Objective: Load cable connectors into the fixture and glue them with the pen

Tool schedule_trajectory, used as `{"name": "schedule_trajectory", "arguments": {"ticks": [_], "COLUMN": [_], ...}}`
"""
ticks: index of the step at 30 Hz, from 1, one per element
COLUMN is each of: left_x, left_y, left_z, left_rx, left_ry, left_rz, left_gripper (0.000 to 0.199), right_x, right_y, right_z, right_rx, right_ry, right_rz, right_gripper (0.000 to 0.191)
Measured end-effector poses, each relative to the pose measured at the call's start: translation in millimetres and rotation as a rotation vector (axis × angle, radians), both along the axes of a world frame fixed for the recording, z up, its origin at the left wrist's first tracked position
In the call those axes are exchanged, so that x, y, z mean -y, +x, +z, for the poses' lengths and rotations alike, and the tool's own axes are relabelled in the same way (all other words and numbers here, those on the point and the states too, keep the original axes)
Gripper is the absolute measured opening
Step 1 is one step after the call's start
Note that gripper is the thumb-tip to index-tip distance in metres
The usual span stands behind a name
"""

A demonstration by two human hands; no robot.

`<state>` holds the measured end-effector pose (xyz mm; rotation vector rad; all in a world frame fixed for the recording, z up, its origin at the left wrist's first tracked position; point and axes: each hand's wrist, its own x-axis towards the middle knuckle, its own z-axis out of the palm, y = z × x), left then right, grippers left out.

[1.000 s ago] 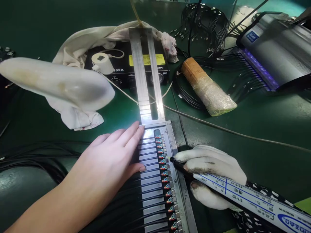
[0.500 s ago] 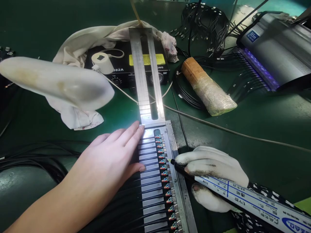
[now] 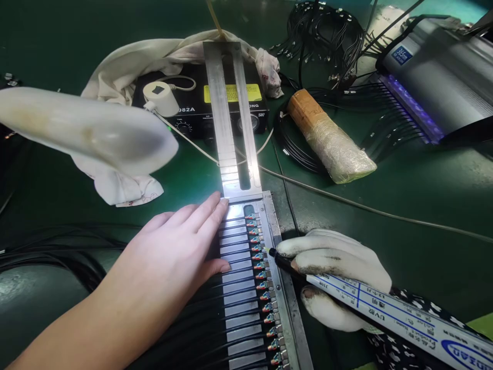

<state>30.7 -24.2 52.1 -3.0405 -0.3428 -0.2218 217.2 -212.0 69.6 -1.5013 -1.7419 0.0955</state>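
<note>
My left hand is bare and lies with its fingers stretched over the left edge of a metal fixture. Across the fixture run several black cables, each ending in a small connector with coloured wires along the right side. Gloved in white with dirty fingertips, my right hand grips a labelled glue syringe. The syringe's thin tip is at the connectors in the upper part of the row. A slotted metal bar extends upward from the fixture.
A white lamp head hangs at the left. Behind are a black control box and a cloth. A wrapped roll, coiled cables and a silver UV lamp unit occupy the right.
My right hand and the syringe have shifted slightly up and left, moving the tip up along the connector row. My left hand has stayed where it was.
</note>
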Motion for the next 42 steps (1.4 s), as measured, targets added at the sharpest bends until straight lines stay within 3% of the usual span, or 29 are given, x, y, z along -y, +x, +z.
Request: {"name": "schedule_trajectory", "arguments": {"ticks": [6, 14, 24, 42], "left_x": [-2, -1, -5, -3], "left_y": [-3, -2, -7, -7], "left_z": [-3.4, -2.7, -7.5, -4.7], "left_rx": [-0.013, -0.013, -0.019, -0.051], "left_ry": [-0.001, -0.007, -0.025, -0.063], "left_rz": [-0.005, -0.009, -0.035, -0.006], "left_gripper": [0.086, 0.084, 0.080, 0.074], "right_x": [-1, 8, 9, 9], "right_y": [0, -5, -8, -8], "right_z": [0.1, 15.8, 1.3, 4.7], "right_rx": [0.020, 0.081, 0.009, -0.014], "right_ry": [0.006, 0.038, -0.003, -0.015], "right_rz": [-0.006, 0.000, 0.011, 0.028], "right_gripper": [0.010, 0.011, 0.011, 0.009]}}
